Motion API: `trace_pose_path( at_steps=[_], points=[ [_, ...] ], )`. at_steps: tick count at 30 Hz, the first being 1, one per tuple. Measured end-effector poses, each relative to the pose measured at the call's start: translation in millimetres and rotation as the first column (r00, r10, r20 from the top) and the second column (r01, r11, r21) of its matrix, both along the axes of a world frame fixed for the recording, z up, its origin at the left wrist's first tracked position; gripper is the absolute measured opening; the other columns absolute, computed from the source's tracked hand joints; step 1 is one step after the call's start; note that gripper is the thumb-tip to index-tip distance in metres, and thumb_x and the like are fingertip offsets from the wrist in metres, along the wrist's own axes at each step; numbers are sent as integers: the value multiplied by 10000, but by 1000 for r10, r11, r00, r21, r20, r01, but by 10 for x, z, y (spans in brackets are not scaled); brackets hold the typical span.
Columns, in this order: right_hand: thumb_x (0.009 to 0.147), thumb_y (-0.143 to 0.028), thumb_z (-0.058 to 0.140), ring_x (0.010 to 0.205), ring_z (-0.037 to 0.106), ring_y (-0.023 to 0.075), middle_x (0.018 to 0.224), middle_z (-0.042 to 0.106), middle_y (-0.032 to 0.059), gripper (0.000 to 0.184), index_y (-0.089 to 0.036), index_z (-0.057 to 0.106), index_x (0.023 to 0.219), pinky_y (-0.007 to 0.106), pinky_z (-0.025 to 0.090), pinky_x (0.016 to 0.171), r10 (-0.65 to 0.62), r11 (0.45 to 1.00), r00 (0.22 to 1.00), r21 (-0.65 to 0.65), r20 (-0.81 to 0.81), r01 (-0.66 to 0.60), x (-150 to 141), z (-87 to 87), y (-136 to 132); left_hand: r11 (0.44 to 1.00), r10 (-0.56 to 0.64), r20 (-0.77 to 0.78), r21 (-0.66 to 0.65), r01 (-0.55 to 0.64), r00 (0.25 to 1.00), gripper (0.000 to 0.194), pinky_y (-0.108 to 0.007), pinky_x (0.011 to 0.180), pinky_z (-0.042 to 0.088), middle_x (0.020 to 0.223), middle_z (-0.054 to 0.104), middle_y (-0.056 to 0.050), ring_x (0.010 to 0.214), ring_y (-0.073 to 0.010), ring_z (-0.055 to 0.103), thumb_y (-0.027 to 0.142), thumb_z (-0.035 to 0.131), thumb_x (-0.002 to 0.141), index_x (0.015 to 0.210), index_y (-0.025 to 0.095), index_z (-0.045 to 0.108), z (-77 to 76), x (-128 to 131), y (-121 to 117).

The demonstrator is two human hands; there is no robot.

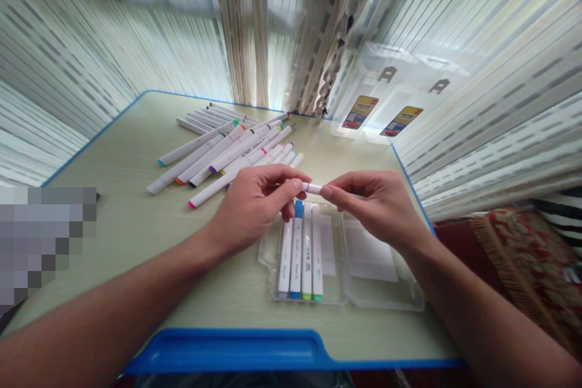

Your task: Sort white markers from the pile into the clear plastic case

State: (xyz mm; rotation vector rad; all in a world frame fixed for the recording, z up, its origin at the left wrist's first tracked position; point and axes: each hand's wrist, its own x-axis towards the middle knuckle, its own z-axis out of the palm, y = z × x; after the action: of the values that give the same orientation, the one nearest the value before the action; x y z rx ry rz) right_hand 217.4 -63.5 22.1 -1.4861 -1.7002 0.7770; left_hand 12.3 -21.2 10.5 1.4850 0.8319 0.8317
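Pale green laminate of a blue-edged desk (127, 242) is spreading out beneath the grip, with a striped sheer curtain (68, 42) hanging beyond it and a red fringed cloth (522, 254) lying down and to the right. A hinged clear plastic case (384, 267) is lying open directly below the grip, its right compartment holding a white paper sheet (368, 251) and its left holding four upright-ranked markers (295, 248) side by side, their barrels parallel. A loose pile of white markers (218, 157) is fanning out beyond and to the left of the grip, one reaching close to the left hand (257, 200). Two printed packaging cards (359, 112) are showing farther off, beyond and right of the grip.

Both hands are closed, and a white marker (313, 188) is being held level between them, just above the case. The left thumb and fingers are pinching one end, and the right hand (375, 209) is pinching the other with its fingertips. Both forearms are angling inward from the lower corners, wrists low. Judgement: keeping both pinches close to the middle and the barrel level should give steady control. Whether a cap seam lies under the fingers cannot be told.
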Motion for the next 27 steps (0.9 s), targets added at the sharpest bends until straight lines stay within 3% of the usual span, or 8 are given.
trace_pose_path(
  at_steps=[6, 13, 20, 27],
  points=[
    [828, -418, 766, 463, 474, 88, 541, 643, 7, 276, -148, 815, 798, 220, 307, 422, -3, 1000, 993, -27, -120, 0, 7, -6, 16, 997, 61, 88, -51, -57, 994, 144, -185, 487, 456, 736, 662, -10, 521, -81, 590, 221, 628, 890, 920, 122, 728, -36, 0, 44],
    [800, -370, 797, 477, 500, 90, 641, 702, 25, 248, -164, 822, 936, 217, 336, 416, -5, 999, 968, -53, -252, -9, 23, -18, 25, 976, 149, 217, -186, -109, 965, 109, -189, 460, 448, 713, 639, -5, 492, -84, 579, 208, 626, 871, 883, 136, 706, -65, 1, 65],
    [763, -346, 831, 487, 497, 90, 667, 715, 36, 277, -162, 822, 971, 215, 361, 417, -2, 997, 955, -78, -296, -22, 43, -30, 22, 969, 171, 256, -220, -114, 952, 87, -194, 462, 443, 715, 623, -11, 505, -91, 574, 197, 622, 864, 863, 136, 684, -64, 5, 69],
    [832, -337, 780, 474, 492, 80, 705, 738, 36, 240, -200, 816, 1025, 223, 373, 426, 22, 989, 851, -115, -525, -97, 73, -86, 45, 964, 180, 286, -241, -111, 941, 79, -202, 463, 444, 704, 601, -2, 498, -92, 557, 193, 618, 864, 868, 137, 674, -57, 1, 83]
  ],
)
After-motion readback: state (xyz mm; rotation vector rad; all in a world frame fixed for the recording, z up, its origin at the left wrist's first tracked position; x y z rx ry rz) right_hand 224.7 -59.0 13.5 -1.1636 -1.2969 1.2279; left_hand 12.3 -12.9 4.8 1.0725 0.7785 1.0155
